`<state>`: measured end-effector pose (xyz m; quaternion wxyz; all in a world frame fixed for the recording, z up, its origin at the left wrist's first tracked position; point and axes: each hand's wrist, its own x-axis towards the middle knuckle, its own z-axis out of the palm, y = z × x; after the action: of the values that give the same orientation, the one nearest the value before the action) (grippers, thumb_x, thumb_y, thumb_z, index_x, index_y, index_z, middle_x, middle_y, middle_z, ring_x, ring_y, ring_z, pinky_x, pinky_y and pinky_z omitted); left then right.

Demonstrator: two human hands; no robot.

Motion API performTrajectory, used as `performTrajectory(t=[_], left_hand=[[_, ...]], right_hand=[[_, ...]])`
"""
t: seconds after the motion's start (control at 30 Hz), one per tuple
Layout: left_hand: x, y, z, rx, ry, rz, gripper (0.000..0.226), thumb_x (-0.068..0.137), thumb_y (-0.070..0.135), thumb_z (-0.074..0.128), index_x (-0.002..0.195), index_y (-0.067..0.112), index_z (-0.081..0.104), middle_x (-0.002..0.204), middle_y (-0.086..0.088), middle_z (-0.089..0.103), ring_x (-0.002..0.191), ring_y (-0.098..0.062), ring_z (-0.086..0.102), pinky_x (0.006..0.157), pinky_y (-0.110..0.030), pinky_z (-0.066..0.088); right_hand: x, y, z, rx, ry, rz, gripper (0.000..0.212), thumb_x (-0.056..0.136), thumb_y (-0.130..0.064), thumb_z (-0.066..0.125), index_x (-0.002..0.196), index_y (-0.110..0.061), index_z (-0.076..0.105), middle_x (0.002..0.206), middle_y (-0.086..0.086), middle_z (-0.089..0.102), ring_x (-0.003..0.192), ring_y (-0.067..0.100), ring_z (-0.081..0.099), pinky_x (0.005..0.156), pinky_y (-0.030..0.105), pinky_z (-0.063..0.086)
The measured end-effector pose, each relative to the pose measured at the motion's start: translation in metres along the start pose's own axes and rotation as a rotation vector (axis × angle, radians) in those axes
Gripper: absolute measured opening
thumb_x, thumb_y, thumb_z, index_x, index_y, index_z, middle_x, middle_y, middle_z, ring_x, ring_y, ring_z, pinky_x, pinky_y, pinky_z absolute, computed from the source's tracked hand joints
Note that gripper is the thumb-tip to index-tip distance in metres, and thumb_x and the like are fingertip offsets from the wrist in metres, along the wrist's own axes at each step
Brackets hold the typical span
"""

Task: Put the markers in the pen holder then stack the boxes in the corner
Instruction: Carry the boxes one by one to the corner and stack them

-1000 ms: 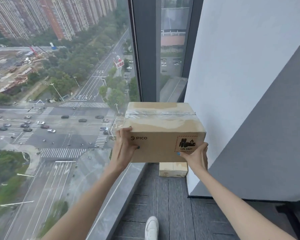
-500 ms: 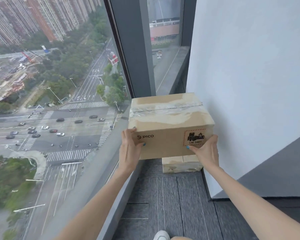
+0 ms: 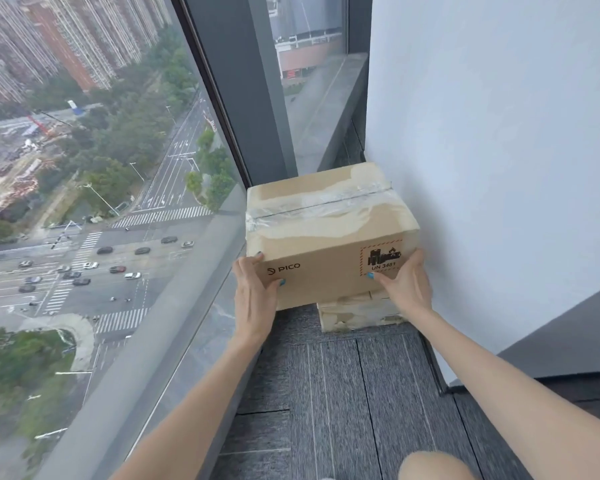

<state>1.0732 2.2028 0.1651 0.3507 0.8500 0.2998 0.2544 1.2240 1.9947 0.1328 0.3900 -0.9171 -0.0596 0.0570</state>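
Cardboard box [image 3: 329, 237] (PICO printed on its near face, a battery warning label beside it) is tight in the corner between the window [image 3: 118, 202] and the white wall [image 3: 499, 168], held from both sides. The left hand [image 3: 253, 296] grips its near left edge, fingers [image 3: 255, 257] curled round the corner and thumb on the front; the right hand [image 3: 407, 289] clamps the near right edge likewise. Directly beneath, a smaller box [image 3: 354, 313] lies on the grey carpet floor [image 3: 343, 393] against the wall, and the upper box overhangs it leftward. Whether the two boxes touch I cannot tell.
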Motion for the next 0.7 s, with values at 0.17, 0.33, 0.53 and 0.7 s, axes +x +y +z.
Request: performTrajectory(t=[0.17, 0.33, 0.53, 0.7], left_hand=[[-0.015, -0.011, 0.018, 0.003, 0.021, 0.019, 0.046, 0.083, 0.010, 0.068, 0.116, 0.020, 0.038, 0.126, -0.006, 0.041, 0.085, -0.024, 0.057, 0.067, -0.040, 0.052], [-0.017, -0.010, 0.021, 0.049, -0.001, 0.056, 0.054, 0.081, 0.018, 0.070, 0.121, 0.029, 0.036, 0.126, -0.002, 0.036, 0.079, -0.027, 0.062, 0.058, -0.042, 0.054], [-0.028, 0.009, 0.034, 0.162, -0.120, 0.202, 0.064, 0.078, 0.032, 0.073, 0.131, 0.030, 0.036, 0.124, 0.002, 0.036, 0.087, -0.022, 0.062, 0.058, -0.039, 0.055], [-0.036, 0.008, 0.033, 0.142, -0.104, 0.214, 0.052, 0.085, 0.040, 0.066, 0.128, 0.028, 0.041, 0.125, 0.002, 0.038, 0.089, -0.022, 0.064, 0.059, -0.040, 0.055]], right_hand=[[0.019, 0.012, 0.002, -0.095, -0.065, 0.029, 0.081, 0.073, -0.044, 0.076, 0.125, 0.001, 0.034, 0.126, 0.019, 0.042, 0.116, 0.037, 0.047, 0.084, 0.049, 0.048], [0.023, -0.008, 0.001, 0.286, -0.159, 0.160, 0.113, 0.076, -0.025, 0.080, 0.150, -0.002, -0.003, 0.157, 0.020, 0.012, 0.143, 0.032, 0.024, 0.115, 0.041, 0.024], [0.014, -0.035, 0.006, 0.412, -0.233, 0.128, 0.081, 0.094, -0.028, 0.057, 0.151, -0.003, 0.006, 0.158, 0.014, 0.014, 0.145, 0.027, 0.022, 0.119, 0.044, 0.019], [0.012, -0.042, 0.008, 0.488, -0.262, 0.137, 0.078, 0.096, -0.035, 0.050, 0.152, -0.006, 0.004, 0.160, 0.010, 0.009, 0.147, 0.025, 0.017, 0.119, 0.044, 0.017]])
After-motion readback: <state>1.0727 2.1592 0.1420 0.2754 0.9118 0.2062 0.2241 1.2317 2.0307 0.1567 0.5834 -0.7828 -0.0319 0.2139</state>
